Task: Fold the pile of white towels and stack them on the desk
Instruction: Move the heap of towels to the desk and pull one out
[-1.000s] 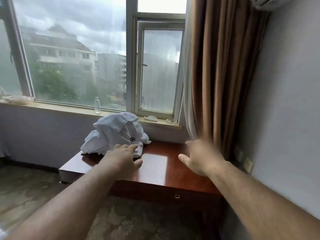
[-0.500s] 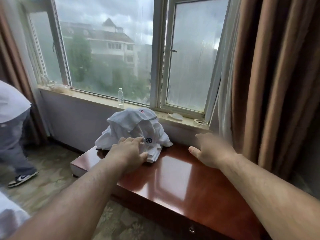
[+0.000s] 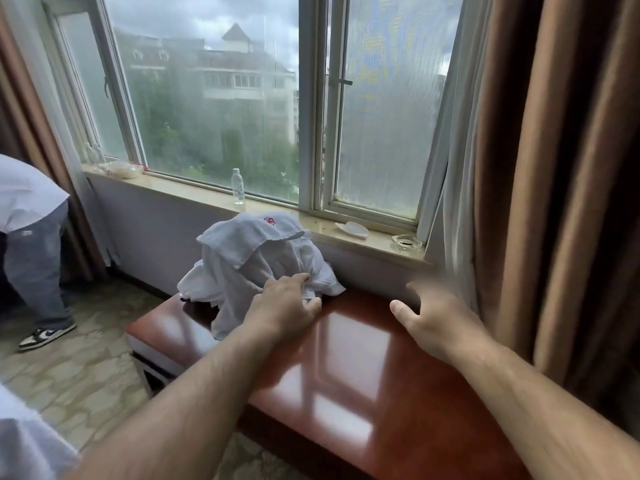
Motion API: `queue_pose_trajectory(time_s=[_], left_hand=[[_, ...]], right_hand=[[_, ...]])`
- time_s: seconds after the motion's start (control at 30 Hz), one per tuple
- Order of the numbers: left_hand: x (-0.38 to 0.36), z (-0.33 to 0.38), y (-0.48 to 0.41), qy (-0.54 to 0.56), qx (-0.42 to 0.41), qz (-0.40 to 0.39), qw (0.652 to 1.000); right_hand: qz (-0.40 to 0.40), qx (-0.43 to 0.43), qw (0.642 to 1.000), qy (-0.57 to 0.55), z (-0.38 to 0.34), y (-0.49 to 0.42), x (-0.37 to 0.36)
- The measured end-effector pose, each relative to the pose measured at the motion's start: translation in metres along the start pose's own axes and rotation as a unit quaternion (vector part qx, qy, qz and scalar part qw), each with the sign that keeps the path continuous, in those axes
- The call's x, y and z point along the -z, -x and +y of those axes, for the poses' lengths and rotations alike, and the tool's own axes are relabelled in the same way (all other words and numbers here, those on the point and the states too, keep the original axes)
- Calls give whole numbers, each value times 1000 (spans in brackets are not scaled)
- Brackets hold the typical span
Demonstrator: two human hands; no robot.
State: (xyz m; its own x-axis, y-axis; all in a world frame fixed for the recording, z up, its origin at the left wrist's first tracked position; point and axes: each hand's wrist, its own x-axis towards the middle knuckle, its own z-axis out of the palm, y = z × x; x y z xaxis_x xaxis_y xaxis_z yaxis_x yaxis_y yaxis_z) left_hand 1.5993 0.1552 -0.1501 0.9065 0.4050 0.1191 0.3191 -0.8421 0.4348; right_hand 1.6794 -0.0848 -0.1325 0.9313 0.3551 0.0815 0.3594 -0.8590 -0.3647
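A loose pile of white towels (image 3: 256, 261) sits at the far left end of the glossy red-brown desk (image 3: 349, 368), just below the windowsill. The top towel carries a small red logo. My left hand (image 3: 284, 306) lies on the pile's right front side, a fold of towel pinched between thumb and fingers. My right hand (image 3: 433, 320) hovers over the desk's far right part, apart from the pile, holding nothing. Its fingers are spread and blurred.
On the windowsill (image 3: 194, 192) stand a clear bottle (image 3: 237, 186), a white dish (image 3: 352, 229) and a glass ashtray (image 3: 406, 242). Brown curtains (image 3: 554, 168) hang close at the right. A person (image 3: 31, 244) in jeans and sneakers bends over at the left.
The view has drawn closer to the desk and turned left. My left hand has slid further onto the pile and taken a fold. My right hand stays open.
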Motion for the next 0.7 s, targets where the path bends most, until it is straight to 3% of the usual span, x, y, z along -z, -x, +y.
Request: queue_pose_trajectory(time_s=[0.2,0.43,0.57,0.7], left_hand=[[-35,-17,-30,-18,-8,39,999],[-50,-97,-137,-59,14,72,996],[-87,-112,-213,-60,28,50,997],[-105,-113,-229,-48,18,26,998]], right_hand=[[-10,-6,999,-37,1,-38,-33],[-9,-8,1000,-19,-27,-141,-74],[-4,-23,999,-29,-37,-198,-110],[-32,-46,998,-17,-35,-212,-129]])
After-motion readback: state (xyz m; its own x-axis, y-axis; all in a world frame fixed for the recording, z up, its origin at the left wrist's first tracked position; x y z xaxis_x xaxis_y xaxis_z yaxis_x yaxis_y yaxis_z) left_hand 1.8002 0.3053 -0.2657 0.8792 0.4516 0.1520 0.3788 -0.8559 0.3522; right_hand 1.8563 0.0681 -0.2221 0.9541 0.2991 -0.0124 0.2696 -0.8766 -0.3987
